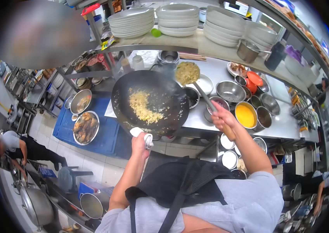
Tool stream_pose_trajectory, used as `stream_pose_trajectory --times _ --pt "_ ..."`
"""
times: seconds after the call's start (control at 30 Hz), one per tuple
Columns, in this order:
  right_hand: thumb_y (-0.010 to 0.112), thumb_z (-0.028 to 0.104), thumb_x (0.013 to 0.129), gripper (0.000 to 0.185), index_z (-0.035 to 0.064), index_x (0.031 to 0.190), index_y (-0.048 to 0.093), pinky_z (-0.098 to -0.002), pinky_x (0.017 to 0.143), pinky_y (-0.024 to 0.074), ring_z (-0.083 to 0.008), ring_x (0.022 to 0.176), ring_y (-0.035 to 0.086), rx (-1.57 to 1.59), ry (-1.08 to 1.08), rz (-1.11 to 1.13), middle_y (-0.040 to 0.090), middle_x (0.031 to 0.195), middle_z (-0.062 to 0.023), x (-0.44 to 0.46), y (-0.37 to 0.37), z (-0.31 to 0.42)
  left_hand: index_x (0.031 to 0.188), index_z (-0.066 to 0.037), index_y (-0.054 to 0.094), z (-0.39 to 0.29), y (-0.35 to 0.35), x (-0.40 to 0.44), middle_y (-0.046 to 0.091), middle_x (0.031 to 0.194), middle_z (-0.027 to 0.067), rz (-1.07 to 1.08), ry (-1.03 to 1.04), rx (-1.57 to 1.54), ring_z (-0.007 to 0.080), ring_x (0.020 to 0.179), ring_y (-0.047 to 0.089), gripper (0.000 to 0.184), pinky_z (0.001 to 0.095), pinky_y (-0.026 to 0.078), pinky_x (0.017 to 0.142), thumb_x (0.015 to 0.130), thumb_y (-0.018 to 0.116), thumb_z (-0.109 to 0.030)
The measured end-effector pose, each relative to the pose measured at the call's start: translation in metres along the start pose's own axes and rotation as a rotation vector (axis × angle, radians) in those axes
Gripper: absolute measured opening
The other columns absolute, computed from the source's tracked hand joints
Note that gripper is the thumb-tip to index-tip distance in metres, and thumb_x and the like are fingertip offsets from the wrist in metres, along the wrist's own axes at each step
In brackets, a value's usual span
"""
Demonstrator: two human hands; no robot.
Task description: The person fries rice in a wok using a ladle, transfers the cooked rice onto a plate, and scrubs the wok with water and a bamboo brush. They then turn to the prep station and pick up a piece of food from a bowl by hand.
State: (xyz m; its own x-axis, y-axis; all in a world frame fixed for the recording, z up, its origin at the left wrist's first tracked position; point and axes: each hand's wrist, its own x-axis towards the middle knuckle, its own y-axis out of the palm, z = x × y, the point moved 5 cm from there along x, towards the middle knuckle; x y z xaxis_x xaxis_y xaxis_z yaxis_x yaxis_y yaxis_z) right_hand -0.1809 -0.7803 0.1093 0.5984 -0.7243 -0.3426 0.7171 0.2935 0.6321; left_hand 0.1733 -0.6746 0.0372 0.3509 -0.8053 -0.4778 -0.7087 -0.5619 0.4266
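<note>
My left hand (139, 144) is closed around a folded white cloth (148, 139) at the near edge of a large black wok (164, 87). The part gripped under the cloth is hidden. A heap of fried rice (143, 106) lies in the wok, with loose grains spread toward the near side. My right hand (224, 119) is wrapped round the wooden handle of a ladle (206, 98). Its bowl is heaped with rice (187, 73) and sits beyond the wok's right rim, near a white bowl (204, 84).
A steel bowl (230, 90) and a pot of yellow liquid (246, 115) stand on the right counter. Stacked white plates (131, 24) fill the overhead shelf (189, 40). Left, a bowl of browned pieces (86, 128) rests on a blue surface (64, 122). Other people work at both sides.
</note>
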Motion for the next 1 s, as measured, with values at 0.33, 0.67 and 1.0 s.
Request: stream_pose_trajectory --times 0.33,0.67,1.0 --pt "0.053 0.008 0.084 0.087 0.0222 0.154 0.003 -0.0517 0.086 0.0469 -0.0406 0.105 0.06 -1.777 -0.089 -0.756 0.059 0.116 -0.0281 0.098 -0.146 -0.025 0.088 -0.007 0.057 -0.012 -0.094 -0.059 0.059 0.071 0.002 -0.075 -0.012 -0.159 0.0146 0.06 0.059 0.007 0.0297 0.043 0.049 0.081 0.058 -0.01" --pt "0.054 0.014 0.088 0.08 0.0237 0.154 0.009 -0.0446 0.095 0.0456 -0.0415 0.114 0.057 -1.651 -0.129 -0.967 0.058 0.124 -0.0257 0.067 -0.067 0.003 0.085 -0.003 0.062 -0.017 -0.234 -0.126 0.062 0.072 0.0059 -0.281 0.104 -0.216 0.0155 0.057 0.059 0.013 0.0304 0.044 0.047 0.083 0.058 -0.015" --pt "0.049 -0.001 0.085 0.079 0.022 0.154 0.016 -0.0245 0.045 0.0398 -0.0127 0.051 0.048 -1.218 -0.23 0.043 0.05 0.079 -0.0046 -0.029 0.172 -0.117 0.08 -0.009 0.059 -0.029 -0.313 -0.129 0.058 0.066 0.0031 -0.505 0.183 -0.443 0.0154 0.051 0.056 0.007 0.0319 0.044 0.042 0.085 0.056 -0.013"
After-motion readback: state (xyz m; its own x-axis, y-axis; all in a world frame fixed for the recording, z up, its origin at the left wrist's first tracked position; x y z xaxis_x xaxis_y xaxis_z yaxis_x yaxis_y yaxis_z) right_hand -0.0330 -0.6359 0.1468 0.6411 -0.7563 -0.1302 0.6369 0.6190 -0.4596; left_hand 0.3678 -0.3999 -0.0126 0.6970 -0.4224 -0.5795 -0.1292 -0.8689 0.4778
